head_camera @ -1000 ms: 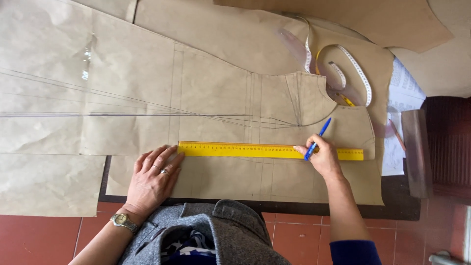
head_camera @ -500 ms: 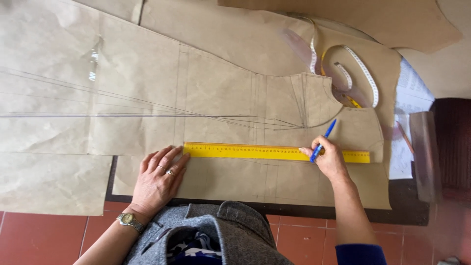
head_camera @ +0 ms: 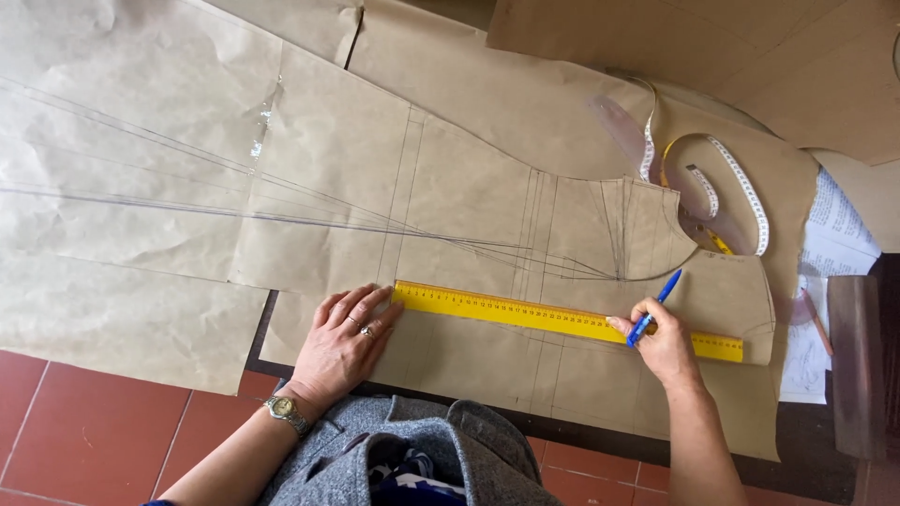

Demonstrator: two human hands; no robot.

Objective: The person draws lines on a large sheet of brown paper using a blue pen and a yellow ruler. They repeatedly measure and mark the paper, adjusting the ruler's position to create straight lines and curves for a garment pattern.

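We see a long yellow ruler [head_camera: 562, 319] lying flat on brown pattern paper [head_camera: 469, 187] near the tabletop's front edge. Our left hand [head_camera: 345, 335], fingers spread flat, presses its left end; our right hand [head_camera: 664, 343] is clamped on a blue pen [head_camera: 653, 307] at the ruler. A measuring tape [head_camera: 741, 192] coils beyond, well apart.

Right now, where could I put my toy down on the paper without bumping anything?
Bare brown paper spreads far left, beyond the left hand. It is crowded around the yellow ruler, the right hand holding the blue pen, and the measuring tape.
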